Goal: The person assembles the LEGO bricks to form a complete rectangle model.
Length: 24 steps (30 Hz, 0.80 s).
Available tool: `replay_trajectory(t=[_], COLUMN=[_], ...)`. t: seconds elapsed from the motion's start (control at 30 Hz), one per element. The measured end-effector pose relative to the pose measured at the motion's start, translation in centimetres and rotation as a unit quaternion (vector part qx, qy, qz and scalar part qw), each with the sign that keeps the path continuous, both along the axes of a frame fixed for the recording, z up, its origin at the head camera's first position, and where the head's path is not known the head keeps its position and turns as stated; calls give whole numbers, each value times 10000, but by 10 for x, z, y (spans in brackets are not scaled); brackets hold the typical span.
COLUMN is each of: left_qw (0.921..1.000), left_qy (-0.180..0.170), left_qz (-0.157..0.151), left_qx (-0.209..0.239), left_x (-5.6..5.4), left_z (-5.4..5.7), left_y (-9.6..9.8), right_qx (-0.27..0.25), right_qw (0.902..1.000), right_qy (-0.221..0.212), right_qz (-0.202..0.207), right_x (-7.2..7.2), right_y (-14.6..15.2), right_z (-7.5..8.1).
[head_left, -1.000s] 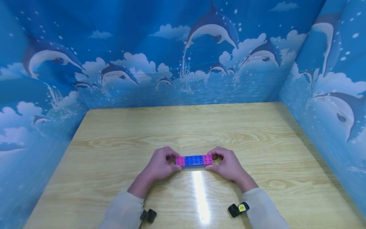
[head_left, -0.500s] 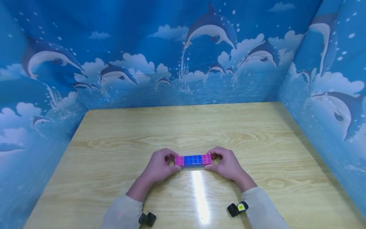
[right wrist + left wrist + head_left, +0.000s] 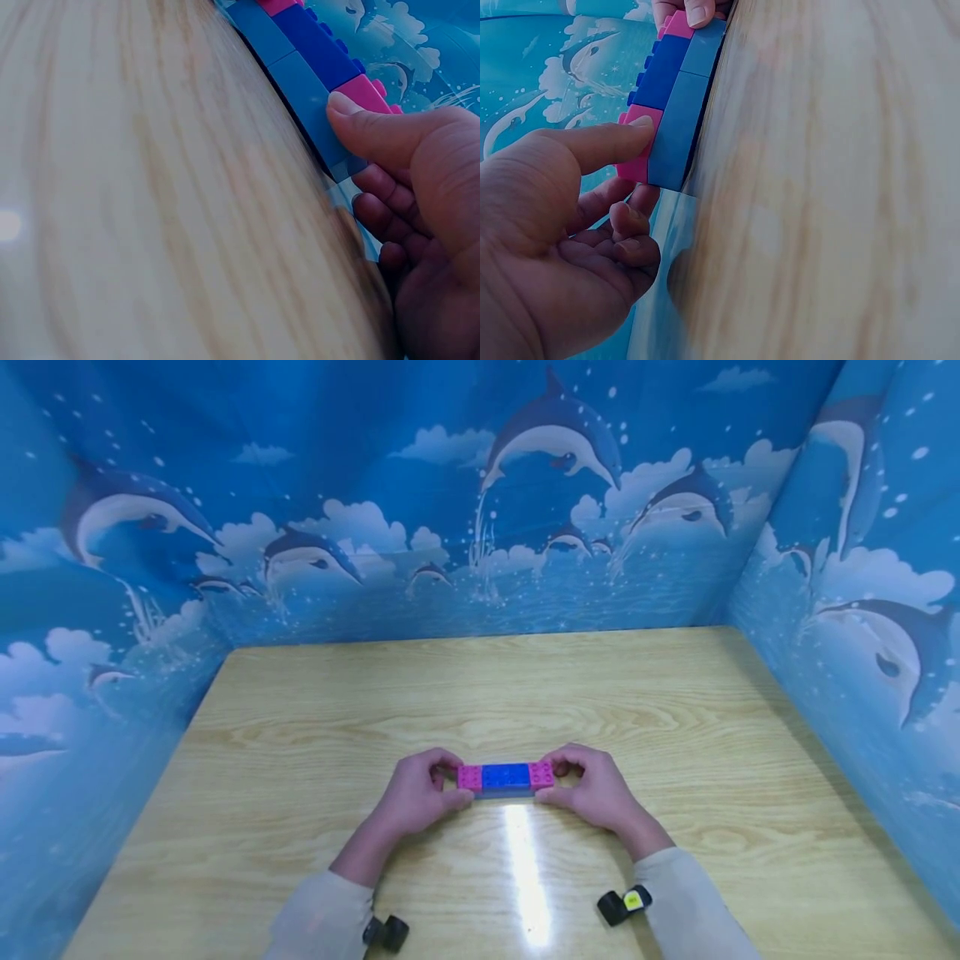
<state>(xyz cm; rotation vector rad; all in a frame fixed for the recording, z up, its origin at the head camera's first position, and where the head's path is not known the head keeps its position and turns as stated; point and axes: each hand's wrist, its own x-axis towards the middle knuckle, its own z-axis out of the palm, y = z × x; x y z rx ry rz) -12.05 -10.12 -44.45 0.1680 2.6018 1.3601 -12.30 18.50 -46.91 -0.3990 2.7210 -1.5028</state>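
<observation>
A two-layer bar of toy building bricks lies lengthwise between the two hands in the head view. Its top layer is a dark blue brick (image 3: 506,775) with a pink brick (image 3: 470,777) at the left end and another pink brick (image 3: 541,774) at the right. Lighter blue bricks (image 3: 679,120) form the bottom layer, close over the table in the left wrist view. The left hand (image 3: 420,791) pinches the left end, its thumb on the near side. At the right end, the right hand (image 3: 595,787) pinches the bar with its thumb across the pink and lighter blue sides.
The wooden table (image 3: 480,693) spreads out around the hands, with a bright light reflection in front of the bar. A blue dolphin-print curtain (image 3: 450,527) stands along its back and sides. Black wrist cameras (image 3: 386,933) hang at both sleeves.
The bar tips slightly, so its near lighter blue side shows more and its studs less. Both hands keep their pinch and stay almost in place.
</observation>
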Motion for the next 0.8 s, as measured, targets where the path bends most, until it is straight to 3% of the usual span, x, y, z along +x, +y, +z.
replay_trajectory(t=[0.23, 0.57, 0.8], left_qw=[9995, 9970, 9969], left_qy=[-64, -178, -19], left_qz=[210, 745, 787], left_qx=[210, 134, 93], left_x=[-1, -1, -2], left_z=[-2, 0, 0], left_y=[-1, 4, 5], right_qx=[-166, -333, -198], right_qw=[9996, 9988, 9994], right_qy=[-165, -260, -198], right_qz=[-140, -238, -223], right_x=[0, 0, -1], right_y=[-1, -4, -4], right_z=[0, 2, 2])
